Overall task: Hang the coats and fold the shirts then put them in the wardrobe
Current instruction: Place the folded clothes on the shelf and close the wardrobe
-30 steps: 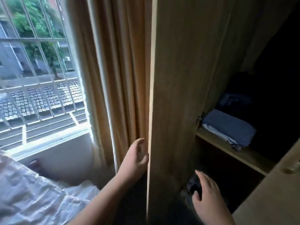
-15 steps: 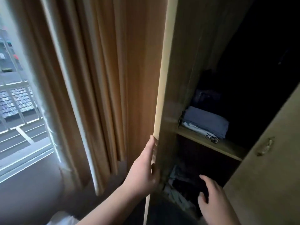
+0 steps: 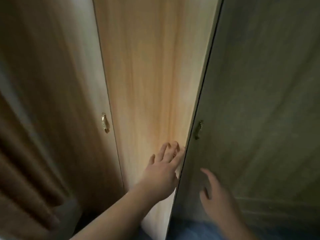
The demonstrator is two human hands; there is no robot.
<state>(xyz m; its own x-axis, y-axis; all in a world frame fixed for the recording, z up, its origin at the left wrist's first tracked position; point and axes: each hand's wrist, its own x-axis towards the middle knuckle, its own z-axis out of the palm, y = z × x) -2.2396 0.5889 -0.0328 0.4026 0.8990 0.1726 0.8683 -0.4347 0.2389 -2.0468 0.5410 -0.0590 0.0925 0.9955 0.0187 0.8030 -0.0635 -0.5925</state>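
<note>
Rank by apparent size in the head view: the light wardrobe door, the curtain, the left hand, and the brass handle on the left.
1. Light wardrobe door
2. Curtain, partly cut off by the frame
3. Left hand, enlarged by nearness to the camera
4. Brass handle

The wardrobe (image 3: 149,75) shows its wooden doors nearly closed; the left hand (image 3: 162,172) lies flat on the middle door.

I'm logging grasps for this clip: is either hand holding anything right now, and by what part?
Nothing is held. The left hand lies flat on the middle wardrobe door; the right hand hovers open.
</note>
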